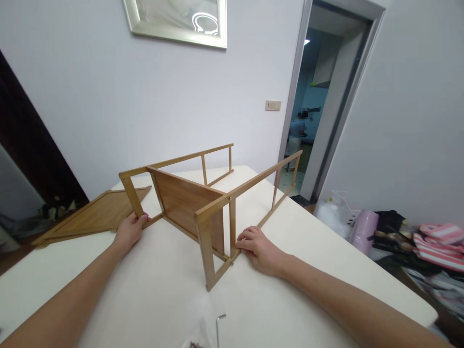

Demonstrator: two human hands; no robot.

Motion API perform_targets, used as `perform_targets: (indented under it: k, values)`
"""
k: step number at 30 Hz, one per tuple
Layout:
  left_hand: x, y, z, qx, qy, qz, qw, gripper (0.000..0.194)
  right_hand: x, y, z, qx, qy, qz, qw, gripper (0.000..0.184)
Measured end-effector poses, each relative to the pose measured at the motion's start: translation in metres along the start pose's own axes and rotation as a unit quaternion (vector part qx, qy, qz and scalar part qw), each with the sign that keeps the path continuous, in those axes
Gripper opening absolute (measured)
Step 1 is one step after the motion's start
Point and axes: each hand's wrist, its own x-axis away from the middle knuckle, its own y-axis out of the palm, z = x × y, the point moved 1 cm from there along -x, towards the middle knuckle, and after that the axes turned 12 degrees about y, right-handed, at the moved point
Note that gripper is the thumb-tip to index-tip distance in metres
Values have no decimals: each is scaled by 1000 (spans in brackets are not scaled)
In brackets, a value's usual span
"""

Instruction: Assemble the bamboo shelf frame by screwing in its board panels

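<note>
"Frame (188, 205): position?"
"On its side on the table (152, 295), by my remote view."
"Hands?"
"My left hand (128, 234) grips the left side's near end; my right hand (260, 249) curls over the right side's lower rail. Hex key (218, 326): in front, apart."

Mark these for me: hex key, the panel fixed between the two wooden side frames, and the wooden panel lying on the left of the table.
Hex key (218, 330): head view, on its long arm.
Fixed panel (187, 208): head view, middle of its broad face.
Left-hand panel (94, 212): head view, on its top face.
</note>
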Motion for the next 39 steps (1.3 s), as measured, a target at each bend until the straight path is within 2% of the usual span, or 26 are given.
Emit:
perform_targets:
  k: [4,12,16,22,25,28,30,32,34,36,37,38,39]
  values:
    - [20,-14,7,-12,-3,4,1000,30,3,-2,7,-38,-16,-37,998,35]
    - [53,-40,2,-63,-38,46,996,31,-8,6,7,-16,-38,-36,998,33]
    - [55,-43,0,-77,-45,61,994,32,-14,8,7,-12,-38,-41,998,34]
    - [55,-39,3,-86,-57,77,992,34,-22,16,18,-26,-25,-7,999,33]
    - [57,-39,7,-85,-62,73,992,34,-21,20,19,-54,17,44,997,31]
    - [60,-40,10,-81,-66,68,992,31,-12,22,11,-79,111,106,985,30]
    - [62,-41,12,-79,-69,67,992,29,-2,22,3,-82,161,117,977,20]
    - [62,-42,15,-81,-73,79,991,26,5,22,-5,-76,172,101,977,14]
    - [64,-43,21,-101,-83,123,984,28,9,22,-11,-74,164,82,980,14]
    - [69,-44,37,-138,-90,196,967,37,9,22,-13,-76,152,71,983,16]
    - [73,-42,50,-158,-77,230,957,37,8,22,-14,-74,146,67,984,16]
    - [79,-39,66,-164,-36,262,950,35,8,22,-14,-71,139,63,986,16]
    - [87,-32,83,-140,2,250,958,32,7,22,-15,-66,133,62,987,16]
